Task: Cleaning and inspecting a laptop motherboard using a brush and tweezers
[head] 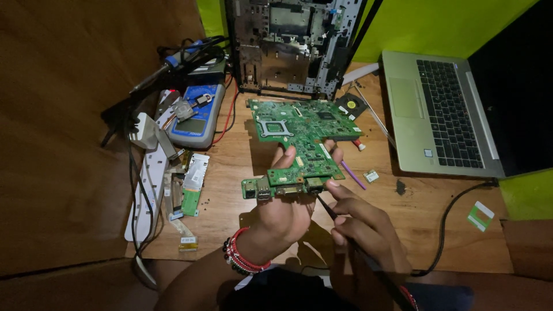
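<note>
We look down on a wooden desk. Our left hand grips a green circuit board by its near edge and holds it above the desk, fingers curled up behind it. Our right hand is closed around a thin dark tool, whose tip touches the board's near edge by the ports. A silver laptop sits open to the right, a multimeter to the left.

Lime-green wall, wooden desk — dim light
</note>
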